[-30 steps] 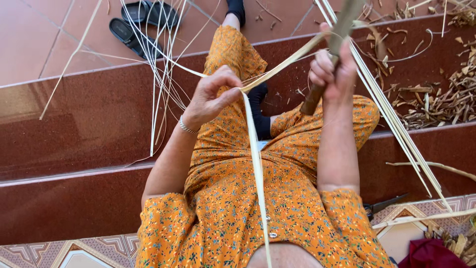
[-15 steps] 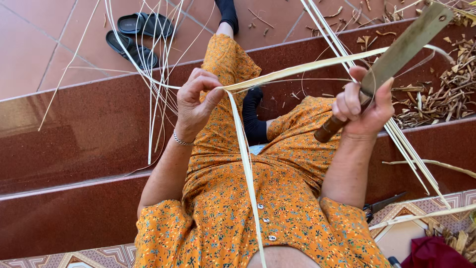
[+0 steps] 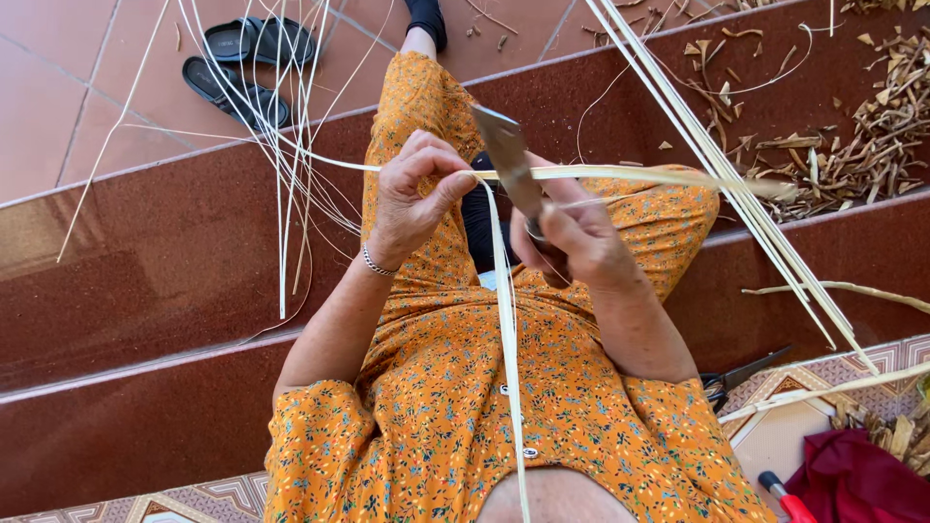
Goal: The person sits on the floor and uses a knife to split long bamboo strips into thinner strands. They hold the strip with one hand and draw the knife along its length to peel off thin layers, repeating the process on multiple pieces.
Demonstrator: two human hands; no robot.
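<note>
I sit on dark red steps in an orange flowered dress (image 3: 455, 407). My left hand (image 3: 412, 194) pinches a pale bamboo strip (image 3: 639, 176) that runs off to the right. One split half of it hangs down over my lap (image 3: 506, 339). My right hand (image 3: 572, 237) grips the handle of a broad knife (image 3: 506, 155), whose blade points up and lies against the strip right beside my left fingers. A thin bracelet is on my left wrist.
Several thin split strips (image 3: 291, 165) lie fanned over the step to the left. Longer strips (image 3: 736, 184) slant across the right. Black sandals (image 3: 242, 63) rest on the lower floor. Bark shavings (image 3: 852, 145) litter the right step. Scissors (image 3: 741, 376) and a red cloth (image 3: 857, 479) lie at the lower right.
My right hand has swung the knife from out at the upper right back in to the middle, so the blade now meets the strip beside my left hand. My left hand stayed put.
</note>
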